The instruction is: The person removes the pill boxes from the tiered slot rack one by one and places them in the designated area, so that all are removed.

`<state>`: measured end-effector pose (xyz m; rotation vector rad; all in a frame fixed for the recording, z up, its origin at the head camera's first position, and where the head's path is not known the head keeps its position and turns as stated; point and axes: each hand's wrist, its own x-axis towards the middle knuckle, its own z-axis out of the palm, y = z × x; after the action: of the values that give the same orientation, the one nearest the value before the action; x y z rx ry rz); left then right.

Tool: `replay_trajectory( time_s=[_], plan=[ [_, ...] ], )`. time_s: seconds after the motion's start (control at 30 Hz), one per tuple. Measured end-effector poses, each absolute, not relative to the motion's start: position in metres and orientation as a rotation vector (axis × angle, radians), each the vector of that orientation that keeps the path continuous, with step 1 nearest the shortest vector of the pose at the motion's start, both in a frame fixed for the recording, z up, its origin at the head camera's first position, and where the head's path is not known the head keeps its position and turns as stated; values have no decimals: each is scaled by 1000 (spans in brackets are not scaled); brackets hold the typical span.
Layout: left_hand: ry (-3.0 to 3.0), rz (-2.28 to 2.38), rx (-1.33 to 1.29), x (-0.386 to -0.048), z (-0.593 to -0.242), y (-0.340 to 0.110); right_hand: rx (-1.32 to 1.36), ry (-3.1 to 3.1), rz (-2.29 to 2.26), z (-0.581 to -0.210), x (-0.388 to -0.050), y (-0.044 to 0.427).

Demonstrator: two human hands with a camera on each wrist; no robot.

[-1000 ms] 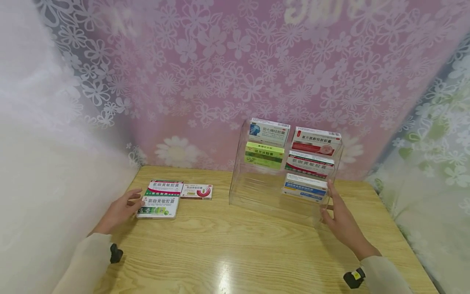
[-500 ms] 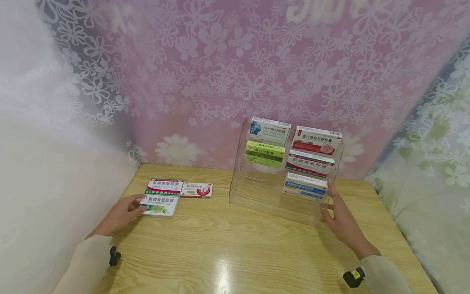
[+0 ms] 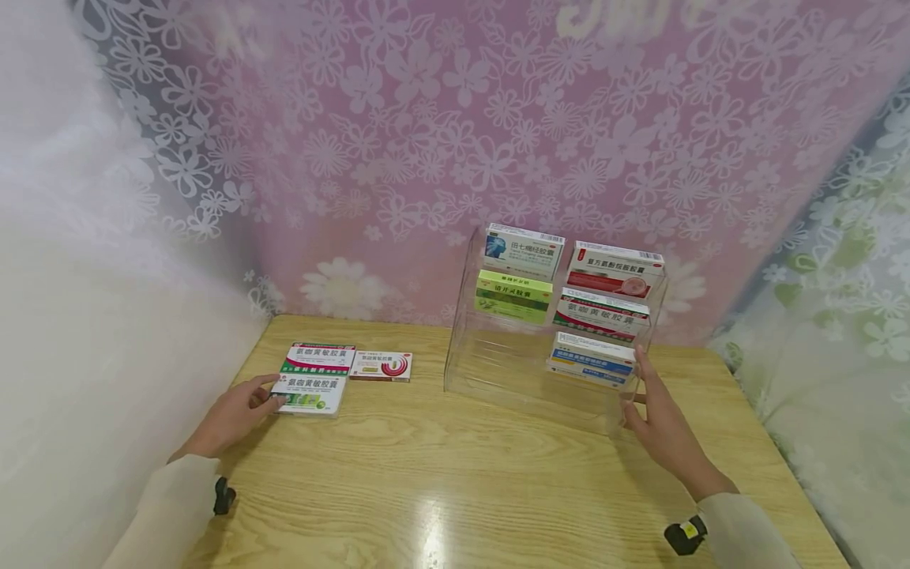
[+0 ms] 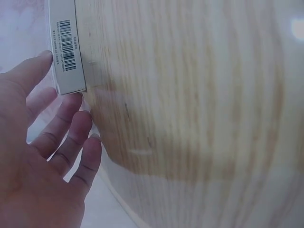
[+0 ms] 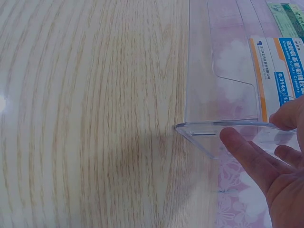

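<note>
In the head view, my left hand (image 3: 233,412) is at the left end of a white medicine box with a green picture band (image 3: 307,393), thumb and fingers pinching that end. The left wrist view shows the thumb and fingertips at the barcoded end of this medicine box (image 4: 69,57). Just behind it lies a white medicine box with red and green bands (image 3: 318,359). My right hand (image 3: 664,435) grips the right side panel of a clear tiered display stand (image 3: 498,379). The right wrist view shows fingers on both sides of that clear panel (image 5: 213,127).
A small white medicine box with a red ring (image 3: 381,366) lies right of the pair. The stand bears several boxes, among them a green one (image 3: 513,297) and a blue-and-white one (image 3: 592,360). The wooden table (image 3: 398,474) backs onto a flowered pink curtain (image 3: 398,158).
My left hand's fingers have come together on the end of the front white medicine box. My right hand stays on the stand, which has not moved.
</note>
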<state>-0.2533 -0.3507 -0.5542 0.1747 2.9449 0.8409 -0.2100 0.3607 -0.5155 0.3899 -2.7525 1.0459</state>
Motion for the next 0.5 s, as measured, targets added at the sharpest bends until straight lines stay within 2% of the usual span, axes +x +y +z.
replay_trajectory(
  time_s=[0.37, 0.5],
  plan=[
    [2948, 874, 156, -256, -557, -355, 370, -2759, 1006, -518, -211, 361],
    [3022, 905, 155, -256, -549, -345, 379, -2742, 1013, -517, -211, 361]
  ],
)
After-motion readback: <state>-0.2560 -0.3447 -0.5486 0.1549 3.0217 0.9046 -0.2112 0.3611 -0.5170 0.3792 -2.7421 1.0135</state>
